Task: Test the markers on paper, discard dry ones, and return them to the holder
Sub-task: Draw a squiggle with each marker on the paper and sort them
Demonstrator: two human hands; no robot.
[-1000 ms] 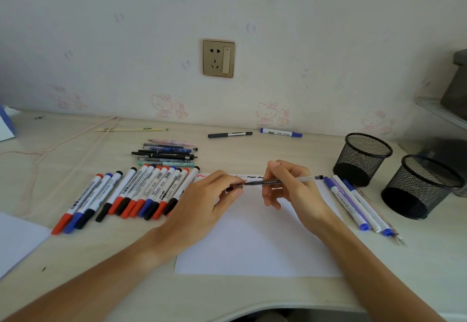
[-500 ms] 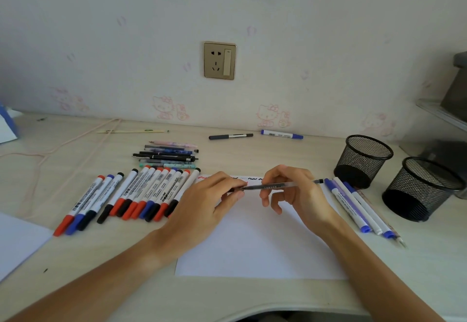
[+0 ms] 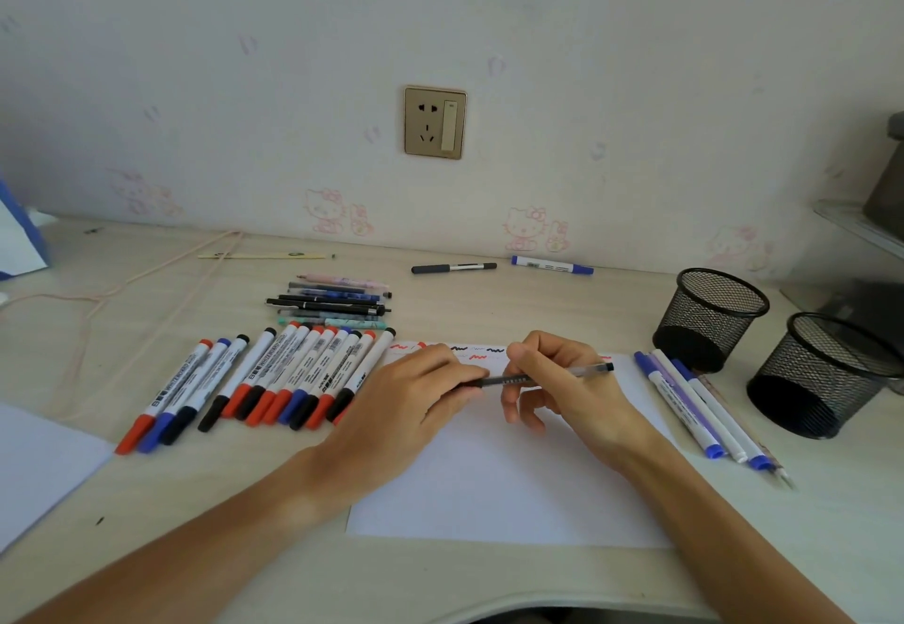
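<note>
- Step in hand, my read: capping or uncapping a thin black pen [image 3: 543, 375] above the paper [image 3: 508, 476]. Can't tell which.
- Left hand [image 3: 406, 408]: fingers curled narrow, pinching the pen's dark end. Right hand [image 3: 567, 379]: thumb and fingers wrapped on the clear barrel, black tail sticking out toward 3 o'clock.
- Pen sits level, 9-to-3 line, just above the paper's far edge near the test squiggles [image 3: 469, 353].
- Do it well: pull or push straight along the axis, no twist; keep the tip off the paper until I mean to write.
- Next squiggle goes in a blank gap so it reads clean.
- Row of whiteboard markers [image 3: 274, 379] at 9 o'clock on the surface; sorted markers [image 3: 694, 408] at 3 o'clock, mesh holders [image 3: 711, 317] beyond.
</note>
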